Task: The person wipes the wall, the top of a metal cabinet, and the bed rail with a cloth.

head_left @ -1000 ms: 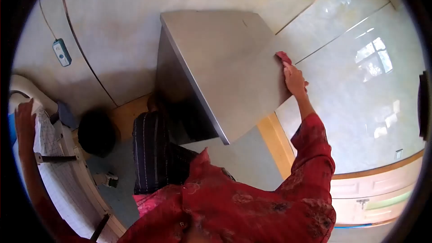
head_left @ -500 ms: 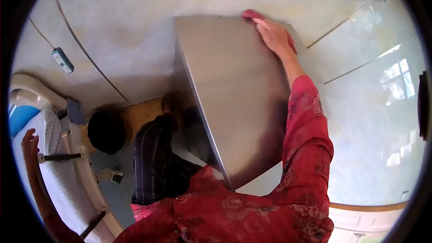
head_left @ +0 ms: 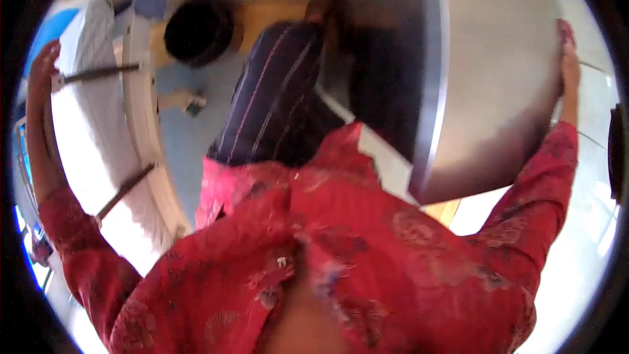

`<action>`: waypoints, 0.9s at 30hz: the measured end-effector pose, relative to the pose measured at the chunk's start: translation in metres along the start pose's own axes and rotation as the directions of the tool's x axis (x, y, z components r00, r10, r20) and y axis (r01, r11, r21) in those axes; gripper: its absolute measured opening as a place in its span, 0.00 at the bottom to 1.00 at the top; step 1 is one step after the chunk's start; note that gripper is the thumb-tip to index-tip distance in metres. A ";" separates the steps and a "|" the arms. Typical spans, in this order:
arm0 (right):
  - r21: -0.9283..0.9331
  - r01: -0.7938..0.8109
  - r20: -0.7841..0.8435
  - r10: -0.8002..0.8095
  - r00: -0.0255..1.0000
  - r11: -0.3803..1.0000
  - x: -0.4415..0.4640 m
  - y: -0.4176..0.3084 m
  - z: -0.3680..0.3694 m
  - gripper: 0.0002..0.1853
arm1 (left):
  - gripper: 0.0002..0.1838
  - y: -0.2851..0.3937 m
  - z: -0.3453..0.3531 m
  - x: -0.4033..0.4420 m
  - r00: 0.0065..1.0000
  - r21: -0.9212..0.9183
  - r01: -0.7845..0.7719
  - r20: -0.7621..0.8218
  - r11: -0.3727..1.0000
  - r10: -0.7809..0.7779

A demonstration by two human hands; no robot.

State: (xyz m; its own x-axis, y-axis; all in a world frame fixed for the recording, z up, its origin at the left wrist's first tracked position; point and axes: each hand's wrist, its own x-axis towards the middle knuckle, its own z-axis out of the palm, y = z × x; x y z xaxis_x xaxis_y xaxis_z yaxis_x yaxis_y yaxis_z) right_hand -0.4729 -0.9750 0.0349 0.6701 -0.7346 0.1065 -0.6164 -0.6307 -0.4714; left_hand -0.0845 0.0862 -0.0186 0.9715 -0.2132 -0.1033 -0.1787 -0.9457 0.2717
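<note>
A large box with a brushed-metal face [head_left: 491,78] and a dark side [head_left: 386,72] stands at the right, probably a refrigerator. At its far right edge is my right hand [head_left: 569,62], seen edge-on, fingers along the metal. A bit of red cloth [head_left: 564,29] shows at the fingertips; most of it is hidden. My left hand [head_left: 46,60] is raised at the far left, over the side of a bed with white bedding [head_left: 88,118]. Its fingers are slightly bent and apart, with nothing visible in them.
A round black object [head_left: 200,29] sits on the floor beyond my knee. The bed's pale side rail [head_left: 147,118] carries dark brackets [head_left: 101,73]. A small item [head_left: 193,101] lies on the blue-grey floor [head_left: 193,137]. Glossy pale wall runs along the right.
My view has tilted down and turned, so the metal box appears further right and higher. My right hand has gone from the top of the face to its right edge. The left arm is raised as before.
</note>
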 end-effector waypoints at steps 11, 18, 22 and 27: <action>-0.312 0.591 0.109 -0.590 0.800 0.744 -0.143 0.034 -0.009 0.29 | 0.34 0.040 -0.002 0.002 1.000 -0.044 -0.008 0.029 0.999 0.009; -0.258 0.864 0.170 -0.860 0.482 0.433 -0.314 -0.117 0.042 0.20 | 0.29 0.093 0.007 -0.040 0.995 -0.047 -0.085 -0.055 0.995 0.083; -0.246 0.786 0.131 -0.784 0.607 0.568 -0.347 -0.112 0.031 0.18 | 0.24 0.171 0.004 -0.070 0.996 -0.050 -0.039 -0.079 0.998 0.035; -0.359 0.517 0.006 -0.552 0.834 0.777 -0.294 -0.010 -0.017 0.21 | 0.23 0.135 0.005 -0.050 0.992 -0.171 -0.123 -0.057 0.978 0.115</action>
State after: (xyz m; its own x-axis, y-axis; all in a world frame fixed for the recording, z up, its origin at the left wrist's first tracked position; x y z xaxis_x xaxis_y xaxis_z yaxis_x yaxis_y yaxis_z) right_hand -0.6704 -0.7568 0.0231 0.9013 -0.2628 0.3443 -0.2808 -0.9597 0.0026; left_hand -0.1578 -0.0324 0.0190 0.9519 -0.3061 -0.0163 -0.2678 -0.8562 0.4419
